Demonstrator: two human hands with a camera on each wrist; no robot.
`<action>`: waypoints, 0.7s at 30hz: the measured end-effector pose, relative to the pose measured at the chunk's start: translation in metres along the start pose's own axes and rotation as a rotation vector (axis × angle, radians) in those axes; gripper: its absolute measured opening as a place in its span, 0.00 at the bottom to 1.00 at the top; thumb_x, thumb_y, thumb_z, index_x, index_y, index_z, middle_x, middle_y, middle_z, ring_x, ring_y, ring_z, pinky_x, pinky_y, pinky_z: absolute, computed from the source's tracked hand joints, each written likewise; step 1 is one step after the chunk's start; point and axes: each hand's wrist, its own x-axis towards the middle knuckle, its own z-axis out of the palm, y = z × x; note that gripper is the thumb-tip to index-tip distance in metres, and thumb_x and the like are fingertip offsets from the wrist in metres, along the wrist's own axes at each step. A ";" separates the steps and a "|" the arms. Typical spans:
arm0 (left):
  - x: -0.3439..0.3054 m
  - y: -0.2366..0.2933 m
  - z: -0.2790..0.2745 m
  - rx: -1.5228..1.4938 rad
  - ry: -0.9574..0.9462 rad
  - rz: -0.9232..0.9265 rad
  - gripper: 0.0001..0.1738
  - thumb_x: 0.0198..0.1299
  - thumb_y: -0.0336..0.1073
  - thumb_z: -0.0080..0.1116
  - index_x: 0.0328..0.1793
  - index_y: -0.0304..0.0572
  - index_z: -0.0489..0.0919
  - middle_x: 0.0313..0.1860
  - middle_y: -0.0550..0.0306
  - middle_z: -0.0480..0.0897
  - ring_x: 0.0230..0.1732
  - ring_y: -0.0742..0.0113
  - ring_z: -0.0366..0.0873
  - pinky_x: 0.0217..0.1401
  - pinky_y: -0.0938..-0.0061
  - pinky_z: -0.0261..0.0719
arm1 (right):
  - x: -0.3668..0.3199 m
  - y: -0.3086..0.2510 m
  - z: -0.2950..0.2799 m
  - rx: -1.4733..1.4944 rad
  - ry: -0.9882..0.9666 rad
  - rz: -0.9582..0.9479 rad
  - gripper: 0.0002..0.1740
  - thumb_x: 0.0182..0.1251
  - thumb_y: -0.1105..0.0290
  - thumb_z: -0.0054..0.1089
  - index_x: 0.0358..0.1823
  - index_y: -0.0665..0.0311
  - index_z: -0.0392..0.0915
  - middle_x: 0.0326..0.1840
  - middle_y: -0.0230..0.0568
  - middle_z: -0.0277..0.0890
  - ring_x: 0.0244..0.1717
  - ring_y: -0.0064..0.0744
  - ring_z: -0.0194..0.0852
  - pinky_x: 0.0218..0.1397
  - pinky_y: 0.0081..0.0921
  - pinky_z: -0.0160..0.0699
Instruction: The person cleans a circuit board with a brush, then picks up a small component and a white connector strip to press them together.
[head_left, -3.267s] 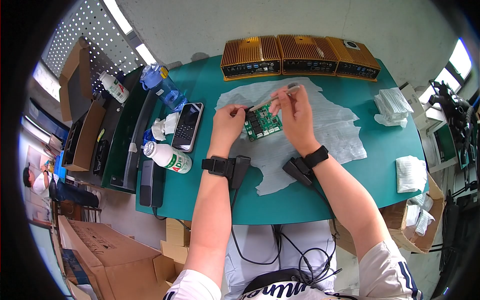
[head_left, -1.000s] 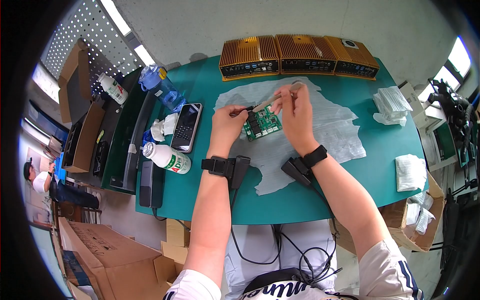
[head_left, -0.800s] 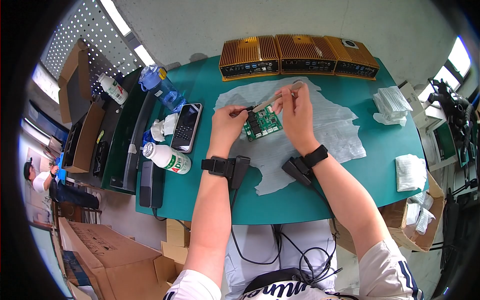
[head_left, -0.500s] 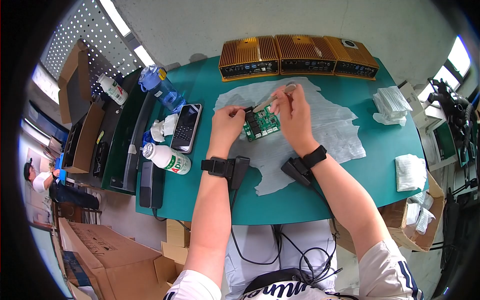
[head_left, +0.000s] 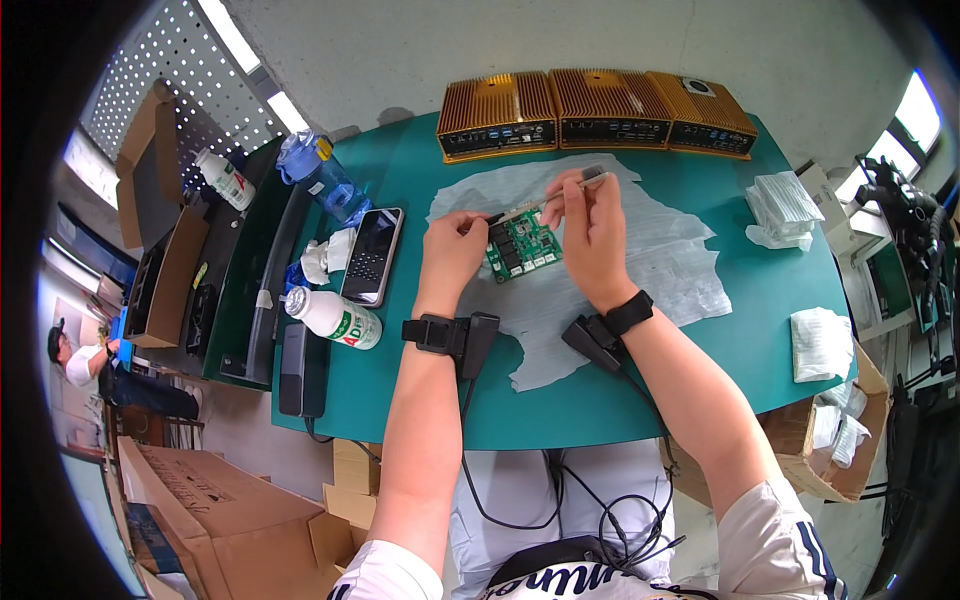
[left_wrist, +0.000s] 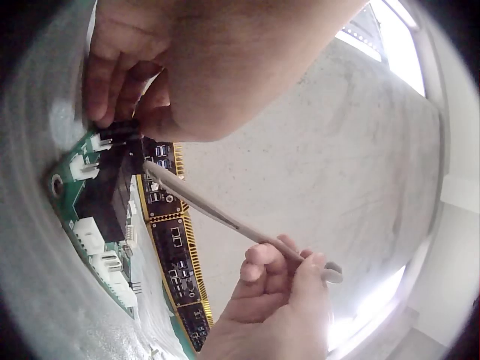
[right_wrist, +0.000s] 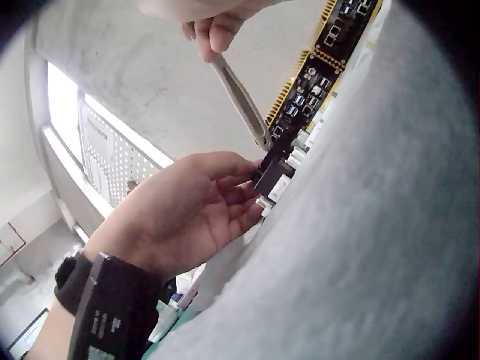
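A green circuit board (head_left: 538, 238) with black blocks and white connectors lies on the grey-white sheet. The left hand (head_left: 453, 255) pinches a black part (left_wrist: 120, 133) at the board's edge. Between thumb and fingers, the right hand (head_left: 596, 238) holds a slim beige-grey tool (left_wrist: 217, 213) by its rear portion. In the left wrist view the tool's tip meets the black parts beside the left fingertips; whether it touches them cannot be told. The right wrist view shows the tool (right_wrist: 238, 94) slanting down to a black block (right_wrist: 271, 175) near the left hand (right_wrist: 187, 210).
Several gold finned units (head_left: 500, 115) line the table's back. At left are a blue bottle (head_left: 335, 185), a phone (head_left: 374, 255), a white bottle (head_left: 338, 316) and a black box (head_left: 303, 367). Wrapped packets (head_left: 785, 212) lie at right. A person (head_left: 80, 360) stands far left.
Since half a second ago, the right fingers have shifted and the tool's rear end has moved slightly right. The left hand and board have hardly moved.
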 end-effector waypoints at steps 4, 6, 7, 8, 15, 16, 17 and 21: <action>-0.001 0.003 -0.001 0.007 0.006 0.000 0.15 0.67 0.33 0.53 0.49 0.30 0.86 0.29 0.61 0.82 0.28 0.77 0.75 0.31 0.79 0.73 | -0.001 0.003 0.000 0.053 -0.049 0.028 0.07 0.81 0.73 0.47 0.43 0.69 0.63 0.43 0.43 0.77 0.32 0.22 0.76 0.37 0.20 0.76; 0.000 0.001 0.000 0.006 0.010 -0.001 0.16 0.67 0.34 0.53 0.50 0.30 0.86 0.29 0.61 0.82 0.28 0.77 0.76 0.31 0.79 0.73 | -0.001 0.001 0.001 0.064 -0.072 0.046 0.07 0.81 0.73 0.47 0.43 0.69 0.63 0.43 0.43 0.77 0.32 0.22 0.76 0.38 0.20 0.76; 0.000 0.000 0.000 0.005 0.014 -0.002 0.16 0.67 0.34 0.53 0.50 0.30 0.86 0.29 0.61 0.82 0.28 0.77 0.76 0.32 0.79 0.74 | -0.001 0.000 0.002 0.075 -0.096 0.065 0.07 0.81 0.73 0.47 0.43 0.69 0.64 0.44 0.43 0.78 0.32 0.23 0.77 0.38 0.20 0.76; 0.001 -0.001 0.000 0.006 0.014 -0.002 0.16 0.67 0.34 0.53 0.50 0.30 0.86 0.29 0.61 0.82 0.28 0.77 0.76 0.32 0.79 0.74 | -0.001 0.000 0.002 0.075 -0.096 0.065 0.07 0.81 0.73 0.47 0.43 0.69 0.64 0.44 0.43 0.78 0.32 0.23 0.77 0.38 0.20 0.76; -0.002 0.006 -0.001 0.014 0.004 -0.018 0.15 0.64 0.33 0.58 0.50 0.30 0.86 0.33 0.58 0.85 0.32 0.74 0.79 0.37 0.77 0.76 | 0.001 0.005 0.001 0.019 -0.048 0.023 0.05 0.81 0.75 0.47 0.44 0.69 0.63 0.43 0.44 0.78 0.33 0.23 0.77 0.38 0.20 0.76; -0.003 0.009 -0.002 0.021 0.000 -0.019 0.15 0.63 0.33 0.59 0.51 0.29 0.85 0.34 0.56 0.86 0.34 0.72 0.80 0.39 0.76 0.77 | 0.001 0.006 0.000 0.019 -0.032 0.026 0.05 0.81 0.75 0.46 0.44 0.69 0.63 0.43 0.44 0.78 0.33 0.23 0.77 0.38 0.20 0.76; -0.004 0.011 -0.002 0.020 0.000 -0.019 0.15 0.63 0.33 0.59 0.51 0.29 0.85 0.34 0.56 0.86 0.34 0.72 0.80 0.39 0.76 0.77 | 0.001 0.005 0.000 0.019 -0.032 0.026 0.05 0.81 0.75 0.46 0.44 0.69 0.63 0.43 0.44 0.78 0.33 0.23 0.77 0.38 0.20 0.76; -0.006 0.016 -0.005 0.057 -0.039 -0.024 0.17 0.59 0.31 0.61 0.53 0.29 0.85 0.36 0.53 0.87 0.37 0.71 0.81 0.42 0.74 0.79 | 0.001 0.001 0.000 -0.013 0.015 0.034 0.05 0.82 0.75 0.44 0.44 0.68 0.63 0.43 0.44 0.78 0.33 0.23 0.76 0.38 0.20 0.75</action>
